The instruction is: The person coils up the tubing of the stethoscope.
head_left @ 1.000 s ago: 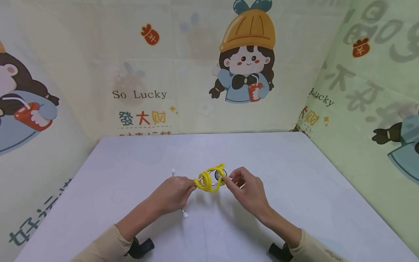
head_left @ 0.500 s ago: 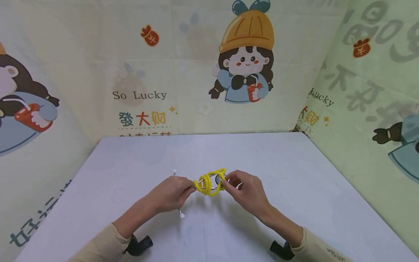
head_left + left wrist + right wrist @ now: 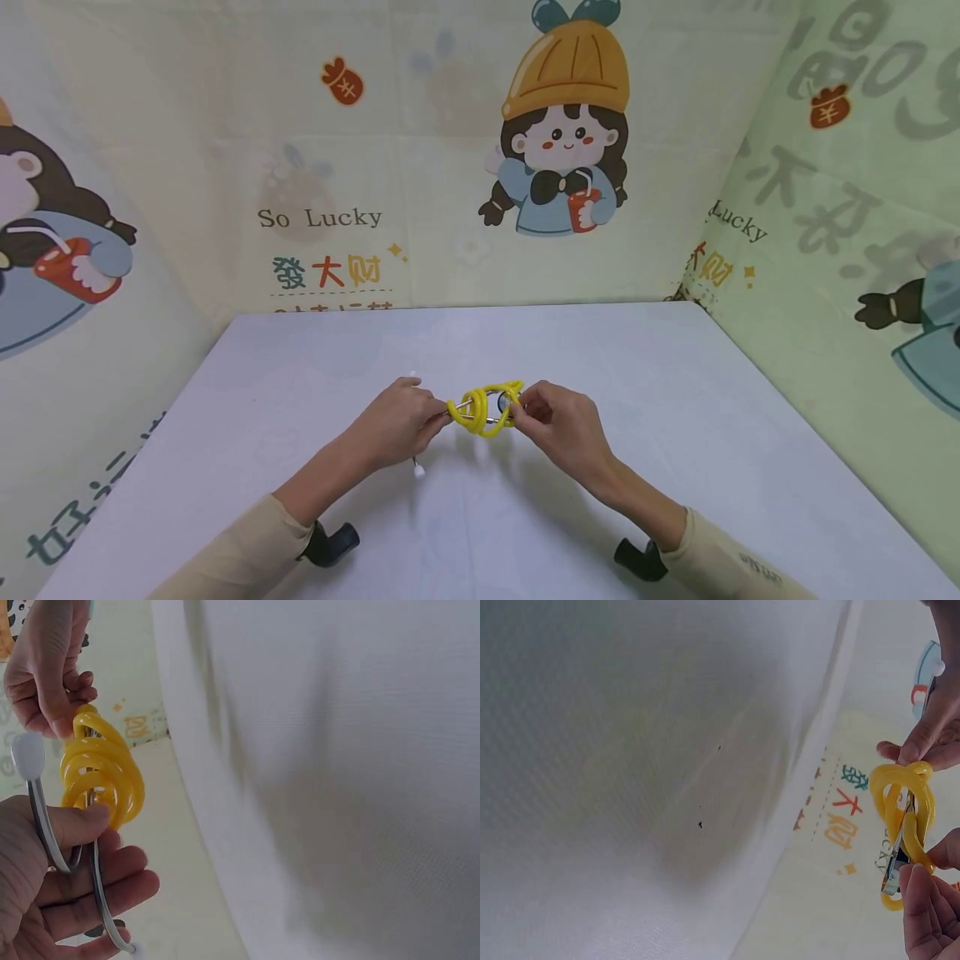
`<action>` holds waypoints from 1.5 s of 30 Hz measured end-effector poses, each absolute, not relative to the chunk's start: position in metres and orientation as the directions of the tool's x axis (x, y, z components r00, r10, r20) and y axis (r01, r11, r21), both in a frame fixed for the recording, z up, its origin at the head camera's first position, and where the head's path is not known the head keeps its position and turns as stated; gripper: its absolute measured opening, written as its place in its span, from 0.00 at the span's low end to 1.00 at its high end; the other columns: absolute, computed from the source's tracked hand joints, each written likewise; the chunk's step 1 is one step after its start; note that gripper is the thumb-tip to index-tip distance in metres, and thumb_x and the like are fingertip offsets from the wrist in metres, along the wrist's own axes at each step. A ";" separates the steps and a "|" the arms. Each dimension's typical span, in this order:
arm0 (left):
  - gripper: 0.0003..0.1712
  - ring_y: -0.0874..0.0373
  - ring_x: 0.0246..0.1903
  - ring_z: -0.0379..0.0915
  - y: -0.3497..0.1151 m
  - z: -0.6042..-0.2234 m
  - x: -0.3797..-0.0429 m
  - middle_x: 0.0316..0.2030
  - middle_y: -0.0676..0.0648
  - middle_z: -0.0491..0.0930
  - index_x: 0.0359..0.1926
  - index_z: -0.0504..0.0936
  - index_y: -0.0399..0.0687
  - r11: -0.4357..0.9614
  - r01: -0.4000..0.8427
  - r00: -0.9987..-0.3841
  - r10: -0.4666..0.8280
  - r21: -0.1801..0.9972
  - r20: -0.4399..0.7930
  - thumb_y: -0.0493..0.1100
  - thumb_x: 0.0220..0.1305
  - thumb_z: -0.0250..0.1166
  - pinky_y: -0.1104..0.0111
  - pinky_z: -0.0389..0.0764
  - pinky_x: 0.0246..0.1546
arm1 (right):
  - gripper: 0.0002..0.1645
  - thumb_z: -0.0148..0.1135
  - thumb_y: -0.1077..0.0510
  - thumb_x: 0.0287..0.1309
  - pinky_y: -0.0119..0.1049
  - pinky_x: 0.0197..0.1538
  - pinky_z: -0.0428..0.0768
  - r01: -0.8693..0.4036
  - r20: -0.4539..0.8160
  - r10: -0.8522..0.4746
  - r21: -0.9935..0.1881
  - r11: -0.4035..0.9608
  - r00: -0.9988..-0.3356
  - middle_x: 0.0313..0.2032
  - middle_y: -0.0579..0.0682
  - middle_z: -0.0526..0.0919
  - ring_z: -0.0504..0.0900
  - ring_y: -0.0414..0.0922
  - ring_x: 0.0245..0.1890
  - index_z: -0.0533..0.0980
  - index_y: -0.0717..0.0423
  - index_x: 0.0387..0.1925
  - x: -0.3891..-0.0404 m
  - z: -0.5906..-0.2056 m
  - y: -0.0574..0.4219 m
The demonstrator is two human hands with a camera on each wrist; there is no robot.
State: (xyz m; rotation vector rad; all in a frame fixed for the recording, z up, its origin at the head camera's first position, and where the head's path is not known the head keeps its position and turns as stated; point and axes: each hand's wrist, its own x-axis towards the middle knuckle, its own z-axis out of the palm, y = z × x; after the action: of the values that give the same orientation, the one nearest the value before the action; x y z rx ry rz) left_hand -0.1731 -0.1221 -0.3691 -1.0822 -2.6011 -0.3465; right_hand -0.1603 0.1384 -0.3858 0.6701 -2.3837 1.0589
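A stethoscope with coiled yellow tubing (image 3: 477,413) is held above the table between both hands. My left hand (image 3: 401,423) grips its metal ear tubes (image 3: 99,889), thumb pressed on them beside the coils in the left wrist view. White ear tips stick out past that hand; one ear tip (image 3: 28,756) shows clearly there. At the other end, my right hand (image 3: 564,432) pinches the yellow tubing close to the round chestpiece (image 3: 503,402). In the right wrist view, thumb and fingertips (image 3: 915,881) meet around this end; the chestpiece is partly hidden by tubing and fingers.
A white-covered table (image 3: 337,350) lies below the hands. Patterned cloth walls (image 3: 435,167) stand along its back and sides. A dark camera mount (image 3: 333,544) sits under the left wrist, another camera mount (image 3: 640,559) under the right.
Both hands dipped slightly, then rose again with the stethoscope. My left hand has shifted a little up and to the right, and its lower ear tip has risen. Both holds stay the same.
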 end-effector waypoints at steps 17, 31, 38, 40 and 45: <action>0.06 0.56 0.25 0.82 -0.110 -0.380 -0.184 0.20 0.49 0.83 0.33 0.91 0.42 0.789 0.615 -0.737 0.579 -0.010 0.348 0.41 0.61 0.75 0.41 0.75 0.60 | 0.05 0.72 0.65 0.54 0.28 0.30 0.81 -0.520 0.489 -0.242 -0.583 0.624 -0.838 0.25 0.43 0.85 0.81 0.34 0.24 0.82 0.57 0.31 -0.181 -0.392 0.136; 0.08 0.57 0.27 0.83 -0.111 -0.401 -0.194 0.22 0.50 0.85 0.30 0.91 0.45 0.786 0.616 -0.742 0.603 -0.059 0.293 0.45 0.62 0.75 0.49 0.79 0.58 | 0.06 0.72 0.63 0.56 0.28 0.31 0.80 -0.445 0.384 -0.251 -0.589 0.675 -0.888 0.25 0.43 0.85 0.80 0.35 0.25 0.81 0.56 0.28 -0.189 -0.401 0.133; 0.08 0.60 0.22 0.76 -0.113 -0.405 -0.197 0.21 0.52 0.84 0.29 0.91 0.45 0.782 0.623 -0.750 0.597 0.001 0.284 0.44 0.63 0.74 0.58 0.83 0.48 | 0.07 0.73 0.62 0.58 0.28 0.30 0.79 -0.437 0.352 -0.270 -0.592 0.677 -0.896 0.25 0.43 0.85 0.80 0.35 0.25 0.81 0.55 0.28 -0.189 -0.402 0.133; 0.09 0.63 0.20 0.70 -0.113 -0.406 -0.197 0.20 0.53 0.84 0.28 0.90 0.45 0.781 0.624 -0.756 0.595 0.023 0.274 0.43 0.63 0.73 0.63 0.81 0.39 | 0.07 0.73 0.62 0.58 0.28 0.30 0.79 -0.435 0.345 -0.274 -0.592 0.679 -0.898 0.25 0.43 0.85 0.81 0.35 0.25 0.81 0.55 0.29 -0.188 -0.402 0.133; 0.10 0.63 0.19 0.60 -0.113 -0.405 -0.197 0.19 0.54 0.81 0.28 0.90 0.45 0.781 0.621 -0.771 0.594 0.065 0.232 0.43 0.66 0.71 0.67 0.74 0.30 | 0.07 0.73 0.62 0.58 0.28 0.31 0.80 -0.426 0.332 -0.274 -0.589 0.687 -0.902 0.25 0.43 0.85 0.80 0.35 0.25 0.81 0.56 0.29 -0.188 -0.403 0.133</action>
State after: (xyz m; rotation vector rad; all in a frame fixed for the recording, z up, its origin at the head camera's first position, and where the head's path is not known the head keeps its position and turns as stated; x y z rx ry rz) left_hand -0.1974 -0.1134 -0.4050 -0.9570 -2.7742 -0.2039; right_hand -0.1878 0.1330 -0.4026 0.5643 -2.6810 1.0165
